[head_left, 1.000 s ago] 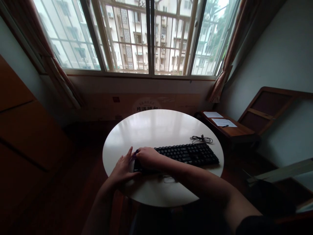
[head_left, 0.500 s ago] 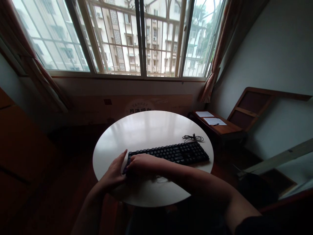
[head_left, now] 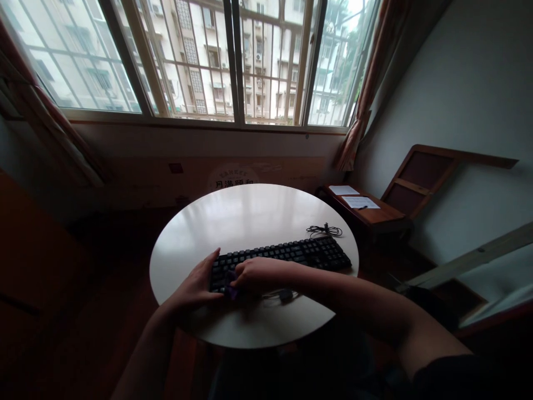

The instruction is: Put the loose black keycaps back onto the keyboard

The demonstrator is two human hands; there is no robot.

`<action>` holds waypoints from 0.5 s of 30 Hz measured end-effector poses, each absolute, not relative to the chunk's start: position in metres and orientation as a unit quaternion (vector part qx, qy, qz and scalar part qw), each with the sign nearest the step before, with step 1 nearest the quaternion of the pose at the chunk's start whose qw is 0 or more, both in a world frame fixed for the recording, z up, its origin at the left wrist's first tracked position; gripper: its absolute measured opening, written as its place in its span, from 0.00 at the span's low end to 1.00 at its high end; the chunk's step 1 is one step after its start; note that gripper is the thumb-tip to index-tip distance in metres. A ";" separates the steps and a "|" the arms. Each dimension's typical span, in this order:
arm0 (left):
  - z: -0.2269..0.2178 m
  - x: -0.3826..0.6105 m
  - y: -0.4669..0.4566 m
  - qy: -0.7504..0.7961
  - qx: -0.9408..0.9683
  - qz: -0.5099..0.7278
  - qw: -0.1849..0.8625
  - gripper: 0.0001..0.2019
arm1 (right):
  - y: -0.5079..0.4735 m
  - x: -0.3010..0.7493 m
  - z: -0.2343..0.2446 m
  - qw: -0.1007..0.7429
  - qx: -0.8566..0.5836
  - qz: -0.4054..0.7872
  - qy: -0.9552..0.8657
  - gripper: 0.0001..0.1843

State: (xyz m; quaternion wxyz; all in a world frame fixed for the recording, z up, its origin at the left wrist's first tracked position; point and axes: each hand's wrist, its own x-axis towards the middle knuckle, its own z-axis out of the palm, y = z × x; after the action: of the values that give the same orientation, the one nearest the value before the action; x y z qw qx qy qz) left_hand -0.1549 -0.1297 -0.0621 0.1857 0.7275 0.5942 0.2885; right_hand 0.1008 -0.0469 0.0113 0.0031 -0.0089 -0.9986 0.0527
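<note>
A black keyboard (head_left: 297, 254) lies across the front half of the round white table (head_left: 250, 214). My left hand (head_left: 195, 286) grips its left end, with the fingers at the far edge and the thumb along the near edge. Bunched in my right hand (head_left: 260, 273) is a small purple cloth (head_left: 231, 284), pressed on the keys near that left end. My right forearm hides part of the near keys. A coiled black cable (head_left: 325, 229) rests behind the keyboard's right part.
Close to the table's front, a small dark object (head_left: 285, 295) with a thin wire is partly covered by my right forearm. At the right, a wooden chair (head_left: 387, 218) bears papers (head_left: 360, 202) and a pen. Barred windows and curtains stand behind.
My right hand has slid a little to the right over the keys with the purple cloth, which shows more now. My left hand stays at the keyboard's left end. The view has shifted slightly.
</note>
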 end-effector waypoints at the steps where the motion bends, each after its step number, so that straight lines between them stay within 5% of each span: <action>1: -0.062 -0.154 -0.130 0.594 0.725 0.292 0.190 0.57 | -0.045 0.107 0.011 0.004 -0.014 0.061 -0.998 0.17; 15: -0.054 -0.151 -0.132 0.598 0.719 0.276 0.223 0.60 | -0.034 0.170 0.028 -0.037 -0.069 0.049 -0.996 0.16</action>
State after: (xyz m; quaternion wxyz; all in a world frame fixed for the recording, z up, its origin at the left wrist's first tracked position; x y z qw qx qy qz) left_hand -0.1505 -0.1325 -0.0544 0.2232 0.7188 0.5977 0.2759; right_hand 0.1699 -0.0338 0.0279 -0.0371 -0.0687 -0.9957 0.0489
